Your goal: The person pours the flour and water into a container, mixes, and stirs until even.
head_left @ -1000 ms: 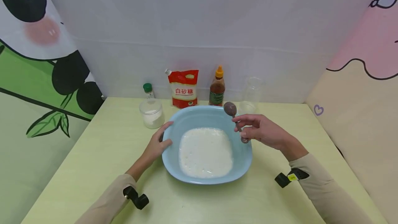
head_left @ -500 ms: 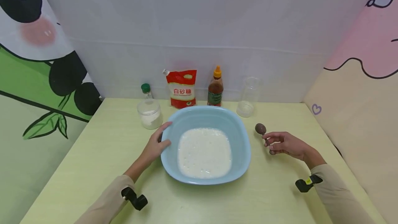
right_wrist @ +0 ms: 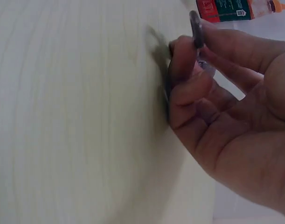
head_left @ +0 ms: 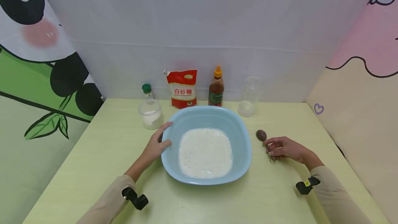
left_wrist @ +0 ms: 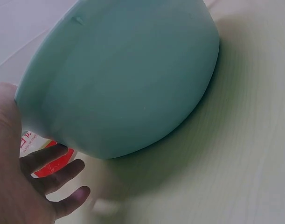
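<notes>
A light blue plastic basin (head_left: 242,141) stands on the table with white liquid (head_left: 205,153) pooled in its bottom. My left hand (head_left: 155,146) grips the basin's left rim, the thumb over the edge and the fingers outside, some of them spread apart in the left wrist view. To the right of the basin, my right hand (head_left: 287,149) pinches a dark brown spoon (head_left: 261,135) by its handle, low over the tabletop. The bowl of the spoon points away from me. In the right wrist view the handle end (right_wrist: 197,28) sticks up between thumb and fingers; whether the spoon touches the table I cannot tell.
Behind the basin stand a glass jar of white powder (head_left: 151,115), a green-capped shaker (head_left: 147,90), a red sugar pouch (head_left: 183,89), a brown sauce bottle (head_left: 216,87) with a yellow cap and a clear glass (head_left: 247,101). A white cloth wall (head_left: 199,27) closes off the back.
My right hand has moved the spoon from above the basin's right rim rightward and down towards the table. The left hand stays on the rim.
</notes>
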A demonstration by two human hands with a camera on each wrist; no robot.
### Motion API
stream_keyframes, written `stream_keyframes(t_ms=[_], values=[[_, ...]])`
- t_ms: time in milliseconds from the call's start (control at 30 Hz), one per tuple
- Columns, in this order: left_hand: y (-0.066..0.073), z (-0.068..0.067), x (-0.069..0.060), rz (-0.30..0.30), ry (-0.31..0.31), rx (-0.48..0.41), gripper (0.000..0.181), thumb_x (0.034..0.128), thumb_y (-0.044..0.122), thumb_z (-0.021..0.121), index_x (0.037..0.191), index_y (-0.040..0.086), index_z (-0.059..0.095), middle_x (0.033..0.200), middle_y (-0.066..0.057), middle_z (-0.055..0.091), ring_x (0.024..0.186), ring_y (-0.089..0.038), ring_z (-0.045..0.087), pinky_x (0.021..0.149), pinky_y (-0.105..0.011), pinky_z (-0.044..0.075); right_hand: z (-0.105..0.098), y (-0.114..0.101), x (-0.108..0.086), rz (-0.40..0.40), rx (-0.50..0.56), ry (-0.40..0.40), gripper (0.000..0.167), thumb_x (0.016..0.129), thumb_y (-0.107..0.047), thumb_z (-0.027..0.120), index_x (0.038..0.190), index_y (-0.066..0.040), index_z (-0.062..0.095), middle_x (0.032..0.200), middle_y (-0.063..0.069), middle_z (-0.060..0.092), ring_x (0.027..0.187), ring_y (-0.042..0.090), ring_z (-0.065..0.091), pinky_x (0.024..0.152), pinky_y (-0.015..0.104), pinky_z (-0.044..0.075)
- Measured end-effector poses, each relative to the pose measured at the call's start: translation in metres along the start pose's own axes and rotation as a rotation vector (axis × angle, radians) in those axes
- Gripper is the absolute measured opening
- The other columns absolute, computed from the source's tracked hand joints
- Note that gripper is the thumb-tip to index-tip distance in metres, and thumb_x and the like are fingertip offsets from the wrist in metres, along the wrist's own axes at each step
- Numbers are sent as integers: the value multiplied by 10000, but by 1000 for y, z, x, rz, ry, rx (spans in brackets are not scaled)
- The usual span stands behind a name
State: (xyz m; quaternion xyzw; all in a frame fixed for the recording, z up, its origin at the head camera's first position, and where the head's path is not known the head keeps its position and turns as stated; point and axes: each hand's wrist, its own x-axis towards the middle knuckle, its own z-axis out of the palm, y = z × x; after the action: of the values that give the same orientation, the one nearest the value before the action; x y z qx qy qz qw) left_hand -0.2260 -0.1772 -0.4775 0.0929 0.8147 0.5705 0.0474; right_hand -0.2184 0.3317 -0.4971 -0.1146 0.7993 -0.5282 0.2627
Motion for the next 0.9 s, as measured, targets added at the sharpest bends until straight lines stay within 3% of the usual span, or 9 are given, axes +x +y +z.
stream_keyframes(t_ms=[333, 733, 833, 900], values=[[1, -4, -1, 12, -14, 21, 700, 871, -25, 544, 1534, 125, 378, 1636, -173, 263, 1357, -408, 423, 1063, -523, 429, 12, -19, -5, 41, -121, 63, 438, 889, -60, 671, 1285, 92, 561, 979, 102, 591, 726, 116, 583, 605, 265, 482], [1, -5, 2, -2, -47, 71, 669, 909, 31, 568, 1538, 153, 373, 1632, -181, 260, 1372, -416, 412, 1081, -547, 417, 23, -27, -8, 84, -248, 153, 510, 835, 33, 629, 1320, 131, 507, 868, 114, 611, 688, 200, 553, 573, 304, 467], [2, -7, 0, 7, -34, 132, 628, 969, 138, 575, 1553, 189, 349, 1591, -211, 335, 1352, -428, 460, 1056, -545, 449, 20, -27, -8, 80, -287, 177, 491, 872, 2, 624, 1332, 123, 503, 888, 122, 619, 724, 205, 594, 601, 313, 500], [3, -9, -1, 47, 16, 187, 594, 992, 218, 576, 1547, 211, 364, 1516, -229, 447, 1290, -429, 537, 1015, -542, 487, 16, -31, -7, 61, -325, 215, 481, 909, -37, 619, 1349, 115, 496, 923, 156, 642, 766, 233, 646, 629, 326, 531]])
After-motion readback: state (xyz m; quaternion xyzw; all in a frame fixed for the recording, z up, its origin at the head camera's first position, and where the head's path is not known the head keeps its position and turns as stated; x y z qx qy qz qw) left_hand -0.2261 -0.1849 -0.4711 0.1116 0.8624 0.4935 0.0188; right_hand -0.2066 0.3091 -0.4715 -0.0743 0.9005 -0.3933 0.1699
